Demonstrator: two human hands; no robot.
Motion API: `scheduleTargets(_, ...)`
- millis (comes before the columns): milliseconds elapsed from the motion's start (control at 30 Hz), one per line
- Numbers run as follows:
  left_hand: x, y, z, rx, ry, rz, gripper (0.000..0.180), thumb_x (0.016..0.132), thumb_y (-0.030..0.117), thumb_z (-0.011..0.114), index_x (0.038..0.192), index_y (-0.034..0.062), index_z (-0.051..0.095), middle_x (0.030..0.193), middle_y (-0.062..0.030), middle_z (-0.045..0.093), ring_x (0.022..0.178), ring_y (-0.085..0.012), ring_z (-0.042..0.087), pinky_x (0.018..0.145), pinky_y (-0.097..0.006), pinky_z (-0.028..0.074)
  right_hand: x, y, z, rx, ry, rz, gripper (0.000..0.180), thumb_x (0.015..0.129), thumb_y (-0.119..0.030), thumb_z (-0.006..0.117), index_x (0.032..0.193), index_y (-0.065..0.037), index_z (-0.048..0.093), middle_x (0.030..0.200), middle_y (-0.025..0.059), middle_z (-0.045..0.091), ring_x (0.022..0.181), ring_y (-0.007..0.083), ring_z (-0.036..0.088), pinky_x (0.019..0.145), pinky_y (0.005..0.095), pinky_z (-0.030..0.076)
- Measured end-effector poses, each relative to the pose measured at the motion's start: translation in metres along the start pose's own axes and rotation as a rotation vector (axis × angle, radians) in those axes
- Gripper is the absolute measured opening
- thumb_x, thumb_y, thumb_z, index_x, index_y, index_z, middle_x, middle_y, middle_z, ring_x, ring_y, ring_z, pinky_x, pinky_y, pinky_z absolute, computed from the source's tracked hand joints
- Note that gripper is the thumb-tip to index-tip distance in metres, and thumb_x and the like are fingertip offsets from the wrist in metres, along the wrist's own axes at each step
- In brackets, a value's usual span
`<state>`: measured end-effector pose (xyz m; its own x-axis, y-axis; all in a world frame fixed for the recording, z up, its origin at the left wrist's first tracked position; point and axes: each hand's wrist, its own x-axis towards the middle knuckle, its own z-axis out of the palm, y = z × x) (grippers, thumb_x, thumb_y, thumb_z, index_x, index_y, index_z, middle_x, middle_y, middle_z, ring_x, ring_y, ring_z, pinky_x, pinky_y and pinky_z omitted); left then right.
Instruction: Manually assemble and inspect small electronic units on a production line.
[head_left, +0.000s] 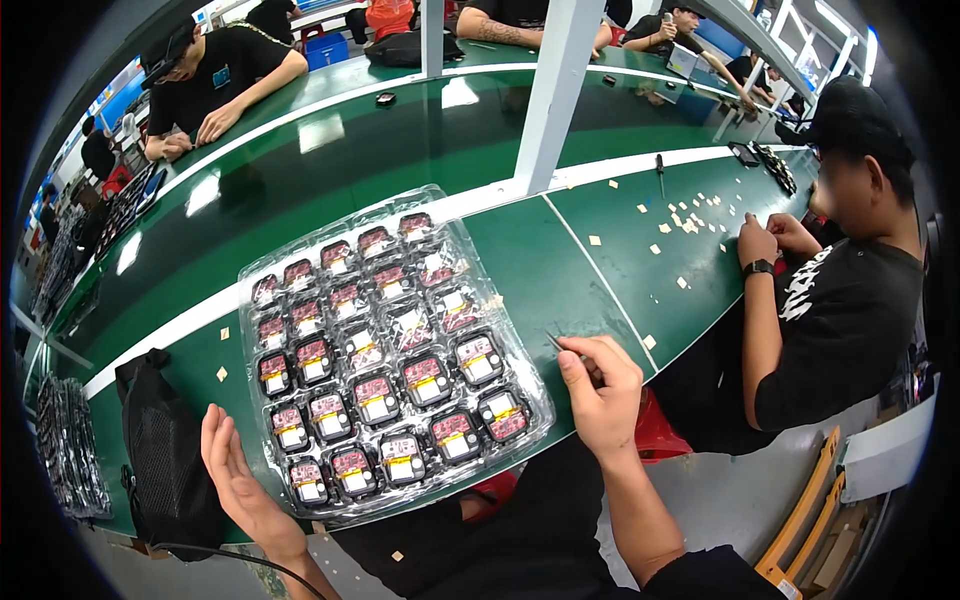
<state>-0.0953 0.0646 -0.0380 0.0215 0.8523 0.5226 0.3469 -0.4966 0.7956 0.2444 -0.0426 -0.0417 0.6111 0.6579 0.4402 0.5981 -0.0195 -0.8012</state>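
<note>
A clear plastic tray (262, 392) lies on the green table in front of me, with rows of small dark electronic parts (374, 397) bearing red and yellow labels. My left hand (232, 478) rests open, palm up, at the tray's near left corner, touching its edge. My right hand (600, 385) hovers just right of the tray, fingers pinched on thin metal tweezers (558, 344) that point toward the tray.
A black mesh bag (165, 450) sits left of the tray. Small tan squares (690, 222) are scattered on the table to the right, where a seated person in black (840, 290) works. More people sit across the far bench. A white post (548, 95) rises behind the tray.
</note>
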Motion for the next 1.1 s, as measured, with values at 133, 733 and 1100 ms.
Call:
scheduleTargets(133, 0.003, -0.034, -0.004, -0.492, 0.128, -0.367, 0.052, 0.114, 0.037, 0.031, 0.141, -0.0038, 0.049, 0.15, -0.0201, 0.049, 0.143, -0.0313, 0.046, 0.122, -0.045, 0.033, 0.007, -0.001, 0.001, -0.014, -0.046, 0.079, 0.015, 0.094, -0.009, 0.075, 0.105, 0.001, 0.075, 0.084, 0.0099, 0.069, 0.066, 0.0147, 0.061, 0.06, 0.0281, 0.047)
scheduleTargets(733, -0.007, -0.025, -0.001, -0.455, 0.181, -0.343, 0.04, 0.113, 0.025, 0.036, 0.13, -0.0054, 0.054, 0.132, -0.0186, 0.059, 0.132, -0.0275, 0.055, 0.118, -0.042, 0.041, 0.016, 0.008, 0.016, -0.257, -0.029, -0.086, 0.007, 0.093, -0.01, 0.073, 0.096, -0.004, 0.071, 0.083, 0.0125, 0.07, 0.065, 0.0309, 0.068, 0.058, 0.0392, 0.051)
scheduleTargets(1100, -0.008, -0.028, -0.003, -0.474, 0.164, -0.361, 0.037, 0.113, 0.025, 0.037, 0.125, -0.005, 0.055, 0.128, -0.0188, 0.06, 0.129, -0.0282, 0.057, 0.115, -0.042, 0.042, 0.013, -0.001, 0.018, -0.316, -0.033, -0.112, 0.007, 0.092, -0.008, 0.074, 0.096, -0.003, 0.071, 0.081, 0.0123, 0.068, 0.063, 0.0284, 0.066, 0.057, 0.0372, 0.05)
